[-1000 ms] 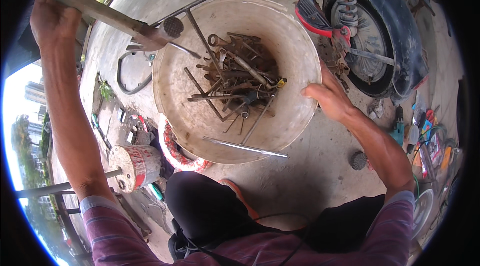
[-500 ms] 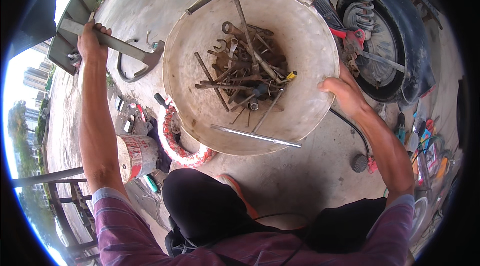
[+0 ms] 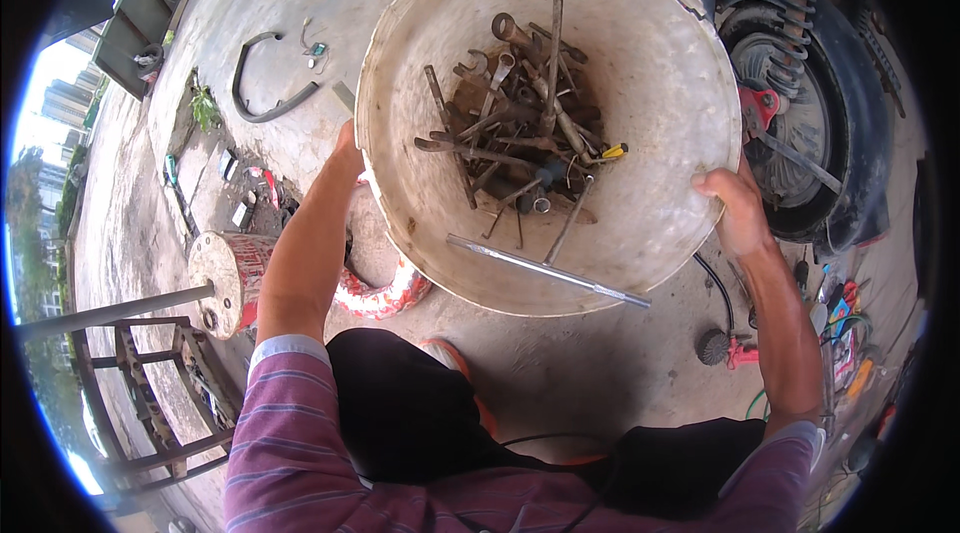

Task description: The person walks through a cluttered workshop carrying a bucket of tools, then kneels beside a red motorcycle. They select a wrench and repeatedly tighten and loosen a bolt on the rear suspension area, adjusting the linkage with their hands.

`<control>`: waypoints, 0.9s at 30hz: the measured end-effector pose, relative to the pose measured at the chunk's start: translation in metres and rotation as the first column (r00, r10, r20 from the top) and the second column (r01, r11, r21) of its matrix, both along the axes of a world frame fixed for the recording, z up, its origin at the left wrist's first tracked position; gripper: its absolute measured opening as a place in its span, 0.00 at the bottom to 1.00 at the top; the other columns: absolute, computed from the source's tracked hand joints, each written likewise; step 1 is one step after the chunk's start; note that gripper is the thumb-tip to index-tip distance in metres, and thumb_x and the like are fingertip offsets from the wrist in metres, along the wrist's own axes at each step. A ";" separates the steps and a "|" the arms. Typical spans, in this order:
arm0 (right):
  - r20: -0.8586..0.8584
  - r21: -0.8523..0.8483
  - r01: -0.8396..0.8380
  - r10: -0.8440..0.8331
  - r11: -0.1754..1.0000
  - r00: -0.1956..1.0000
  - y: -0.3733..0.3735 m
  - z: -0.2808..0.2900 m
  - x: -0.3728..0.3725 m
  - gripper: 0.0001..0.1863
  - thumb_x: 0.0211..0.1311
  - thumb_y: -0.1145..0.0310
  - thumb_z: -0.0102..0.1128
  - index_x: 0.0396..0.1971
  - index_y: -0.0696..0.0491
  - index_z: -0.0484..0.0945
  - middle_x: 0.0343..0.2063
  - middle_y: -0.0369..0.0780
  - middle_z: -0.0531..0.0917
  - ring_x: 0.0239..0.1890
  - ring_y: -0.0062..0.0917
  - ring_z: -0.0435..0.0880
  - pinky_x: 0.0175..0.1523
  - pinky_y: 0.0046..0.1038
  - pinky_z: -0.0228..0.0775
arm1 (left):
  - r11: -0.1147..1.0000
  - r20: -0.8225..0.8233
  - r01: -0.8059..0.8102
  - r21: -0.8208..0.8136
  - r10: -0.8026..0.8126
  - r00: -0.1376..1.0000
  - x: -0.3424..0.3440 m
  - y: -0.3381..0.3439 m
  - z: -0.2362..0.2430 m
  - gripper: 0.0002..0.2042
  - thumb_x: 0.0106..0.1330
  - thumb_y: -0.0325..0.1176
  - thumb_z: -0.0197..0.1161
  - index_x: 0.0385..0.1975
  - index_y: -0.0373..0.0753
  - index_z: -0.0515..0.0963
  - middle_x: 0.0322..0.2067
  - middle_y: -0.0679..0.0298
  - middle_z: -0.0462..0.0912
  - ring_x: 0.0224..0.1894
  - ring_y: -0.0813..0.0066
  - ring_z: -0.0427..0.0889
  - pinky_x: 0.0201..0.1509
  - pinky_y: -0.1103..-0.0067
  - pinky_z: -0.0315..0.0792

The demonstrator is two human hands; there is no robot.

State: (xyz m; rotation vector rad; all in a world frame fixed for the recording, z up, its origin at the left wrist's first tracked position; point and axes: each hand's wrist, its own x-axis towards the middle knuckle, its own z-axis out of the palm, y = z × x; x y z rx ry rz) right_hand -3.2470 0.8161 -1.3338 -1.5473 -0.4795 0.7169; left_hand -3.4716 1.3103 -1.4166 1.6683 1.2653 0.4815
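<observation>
A large dirty-white bucket (image 3: 660, 103) is tilted, its mouth facing me, with a heap of rusty hand tools inside. My right hand (image 3: 740, 208) grips its right rim, thumb on the inner wall and fingers behind. My left hand (image 3: 348, 145) is at the bucket's left side, mostly hidden by the wall. The flat handle of a hammer (image 3: 343, 96) sticks out above this hand; its head is hidden. Among the tools are a combination wrench (image 3: 500, 73), a long T-handle wrench (image 3: 556, 33), and a shiny T-bar (image 3: 545, 270) lying against the near wall.
A scooter's rear wheel (image 3: 780, 123) stands at the right. A curved black hose (image 3: 243, 93) lies on the concrete at the left. Nearer are a red-and-white drum (image 3: 225, 283), a wrapped red-and-white ring (image 3: 375, 295) and a metal frame (image 3: 140, 383). Loose tools and clutter line the right edge.
My left hand has brought the hammer from the far left to the bucket's left side. The bucket has shifted right in view, with my right hand still on its rim.
</observation>
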 end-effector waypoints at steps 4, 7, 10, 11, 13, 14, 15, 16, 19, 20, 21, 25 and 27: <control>-0.011 0.026 0.011 -0.010 1.000 1.000 0.008 0.003 -0.006 0.37 0.56 0.67 0.59 0.68 0.62 0.69 0.56 0.42 0.81 0.57 0.28 0.77 0.66 0.30 0.65 | 0.996 -0.074 0.072 0.044 -0.069 0.995 -0.015 0.007 0.001 0.10 0.72 0.36 0.65 0.43 0.35 0.83 0.31 0.62 0.85 0.32 0.75 0.83 0.37 0.75 0.76; -0.010 0.051 -0.049 0.049 0.998 0.999 0.007 -0.001 -0.003 0.36 0.57 0.68 0.59 0.68 0.62 0.70 0.56 0.42 0.81 0.58 0.27 0.76 0.66 0.30 0.64 | 0.983 0.125 0.014 0.185 -0.037 0.991 -0.028 0.022 0.041 0.12 0.72 0.38 0.65 0.43 0.35 0.84 0.32 0.62 0.86 0.34 0.76 0.85 0.40 0.76 0.77; 0.022 0.058 -0.047 0.046 0.997 0.999 0.000 0.010 -0.011 0.38 0.56 0.68 0.59 0.70 0.62 0.68 0.57 0.42 0.80 0.59 0.27 0.75 0.66 0.31 0.64 | 0.922 0.474 -0.052 0.383 -0.149 0.868 -0.014 -0.028 0.149 0.10 0.77 0.34 0.62 0.45 0.34 0.85 0.34 0.62 0.87 0.36 0.77 0.84 0.44 0.78 0.78; 0.033 0.060 -0.032 0.030 0.998 0.999 -0.003 0.014 -0.015 0.38 0.56 0.69 0.59 0.71 0.62 0.68 0.58 0.43 0.80 0.59 0.27 0.75 0.66 0.31 0.64 | 0.879 0.543 -0.017 0.477 -0.279 0.792 -0.010 -0.061 0.183 0.10 0.78 0.33 0.62 0.46 0.32 0.84 0.33 0.62 0.86 0.35 0.78 0.83 0.46 0.79 0.77; 0.055 0.059 -0.062 0.058 0.996 0.997 -0.002 0.007 -0.015 0.41 0.54 0.69 0.58 0.72 0.60 0.65 0.60 0.43 0.78 0.61 0.27 0.74 0.66 0.31 0.65 | 0.772 0.447 0.114 0.625 -0.475 0.758 -0.008 -0.136 0.222 0.11 0.78 0.31 0.61 0.49 0.29 0.83 0.34 0.61 0.86 0.36 0.76 0.84 0.49 0.77 0.78; 0.069 0.057 -0.087 0.083 0.995 0.994 0.000 0.008 -0.015 0.41 0.54 0.69 0.58 0.73 0.60 0.65 0.60 0.43 0.78 0.61 0.27 0.73 0.66 0.32 0.65 | 0.745 0.286 0.266 0.612 -0.521 0.804 -0.003 -0.170 0.232 0.12 0.78 0.30 0.60 0.51 0.28 0.82 0.35 0.60 0.86 0.38 0.74 0.84 0.51 0.75 0.78; 0.089 0.055 -0.110 0.105 0.992 0.990 0.002 0.012 -0.016 0.42 0.54 0.69 0.58 0.73 0.60 0.65 0.60 0.43 0.77 0.61 0.28 0.73 0.66 0.32 0.65 | 0.712 0.122 0.408 0.572 -0.566 0.816 0.004 -0.195 0.238 0.13 0.77 0.30 0.59 0.54 0.27 0.80 0.37 0.59 0.86 0.40 0.72 0.85 0.52 0.74 0.79; 0.113 0.043 -0.110 0.104 0.993 0.988 0.003 0.012 -0.018 0.42 0.53 0.68 0.58 0.73 0.60 0.64 0.60 0.44 0.77 0.61 0.28 0.73 0.66 0.32 0.65 | 0.720 0.035 0.535 0.441 -0.610 0.792 0.015 -0.203 0.231 0.16 0.77 0.32 0.59 0.56 0.26 0.79 0.39 0.58 0.86 0.43 0.71 0.85 0.54 0.73 0.79; 0.186 0.040 -0.099 0.090 0.994 0.978 0.004 0.015 -0.022 0.42 0.53 0.68 0.58 0.72 0.60 0.64 0.59 0.46 0.77 0.60 0.31 0.73 0.66 0.33 0.65 | 0.752 -0.110 0.659 0.014 -0.654 0.748 0.052 -0.203 0.192 0.22 0.75 0.37 0.61 0.60 0.25 0.75 0.47 0.54 0.85 0.51 0.66 0.84 0.57 0.71 0.78; 0.204 0.061 -0.099 0.085 0.993 0.975 0.005 0.017 -0.025 0.42 0.53 0.68 0.58 0.72 0.60 0.64 0.59 0.46 0.77 0.60 0.32 0.74 0.66 0.33 0.66 | 0.791 -0.091 0.610 -0.046 -0.612 0.786 0.064 -0.195 0.176 0.23 0.74 0.38 0.61 0.60 0.24 0.75 0.49 0.53 0.84 0.52 0.64 0.84 0.58 0.71 0.78; 0.221 0.083 -0.105 0.085 0.991 0.972 0.006 0.017 -0.028 0.42 0.53 0.68 0.58 0.72 0.60 0.63 0.58 0.47 0.76 0.60 0.33 0.74 0.66 0.34 0.66 | 0.827 -0.076 0.552 -0.107 -0.561 0.825 0.074 -0.185 0.159 0.24 0.73 0.39 0.62 0.59 0.24 0.74 0.51 0.52 0.83 0.53 0.62 0.84 0.58 0.71 0.78; 0.343 0.084 -0.149 0.112 0.985 0.933 0.003 0.016 -0.033 0.42 0.53 0.69 0.57 0.72 0.60 0.62 0.62 0.49 0.73 0.65 0.37 0.70 0.70 0.36 0.62 | 0.876 -0.036 0.440 -0.200 -0.455 0.890 0.103 -0.195 0.154 0.25 0.72 0.40 0.63 0.58 0.24 0.74 0.54 0.48 0.79 0.55 0.55 0.84 0.59 0.68 0.80; 0.321 0.073 -0.131 0.101 0.989 0.942 -0.002 0.017 -0.034 0.43 0.52 0.70 0.57 0.73 0.62 0.61 0.64 0.51 0.71 0.67 0.39 0.68 0.73 0.37 0.58 | 0.864 -0.006 0.442 -0.243 -0.457 0.890 0.112 -0.204 0.153 0.25 0.72 0.38 0.64 0.60 0.24 0.73 0.58 0.47 0.76 0.54 0.53 0.84 0.58 0.67 0.80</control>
